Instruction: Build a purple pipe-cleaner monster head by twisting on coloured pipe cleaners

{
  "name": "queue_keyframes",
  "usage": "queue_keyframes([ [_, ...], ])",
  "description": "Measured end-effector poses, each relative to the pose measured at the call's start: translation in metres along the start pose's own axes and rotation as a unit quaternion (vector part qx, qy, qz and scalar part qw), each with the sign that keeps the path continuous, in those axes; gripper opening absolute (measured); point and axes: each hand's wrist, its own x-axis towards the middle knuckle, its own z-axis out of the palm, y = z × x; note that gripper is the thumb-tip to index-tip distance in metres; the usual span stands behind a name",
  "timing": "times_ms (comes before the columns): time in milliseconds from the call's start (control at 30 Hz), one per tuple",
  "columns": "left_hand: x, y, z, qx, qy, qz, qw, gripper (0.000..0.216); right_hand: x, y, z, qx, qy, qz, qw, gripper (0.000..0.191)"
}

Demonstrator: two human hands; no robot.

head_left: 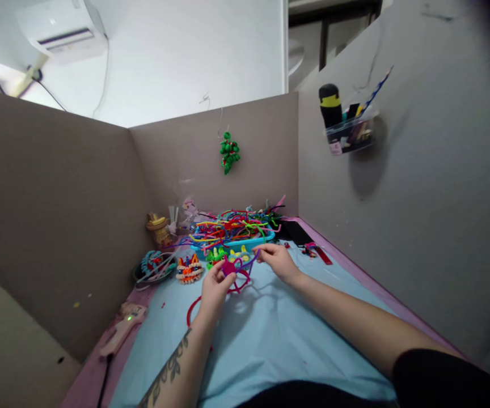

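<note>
Left hand (pixel 214 283): is pinching a fuzzy magenta pipe-cleaner shape (pixel 229 266) between thumb and fingers. Right hand (pixel 279 262): is gripping a thin purple pipe cleaner (pixel 252 262), fingertips together.

Craft piece (pixel 229 266) before tray (pixel 245 245); bowl (pixel 165 277) left of tray; glue gun (pixel 125 327) before bowl.
</note>
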Motion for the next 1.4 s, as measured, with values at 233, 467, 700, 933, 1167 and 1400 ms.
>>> queue_keyframes([
  [233, -0.002, 0.004, 0.003, -0.020, -0.024, 0.019, 0.999, 0.066, -0.005, 0.014, 0.013, 0.014, -0.128, 0.105, 0.986, 0.031],
  [467, -0.003, 0.003, 0.003, -0.004, -0.016, 0.063, 0.998, 0.066, -0.015, 0.017, 0.018, 0.112, -0.187, 0.258, 0.941, 0.030],
  [700, -0.006, 0.006, 0.004, 0.051, 0.011, 0.103, 0.993, 0.059, -0.023, 0.010, 0.022, 0.142, -0.197, 0.316, 0.917, 0.020],
  [933, -0.007, 0.006, 0.005, 0.041, 0.015, 0.094, 0.995, 0.060, -0.022, 0.013, 0.028, 0.065, -0.119, 0.217, 0.967, 0.021],
  [1167, -0.004, 0.002, 0.004, -0.005, -0.024, 0.033, 0.999, 0.067, -0.016, 0.004, 0.018, -0.038, 0.022, -0.082, 0.996, 0.037],
  [1400, -0.005, 0.002, 0.006, -0.016, -0.044, 0.017, 0.999, 0.069, -0.020, -0.009, 0.009, -0.145, 0.044, -0.200, 0.968, 0.013],
])
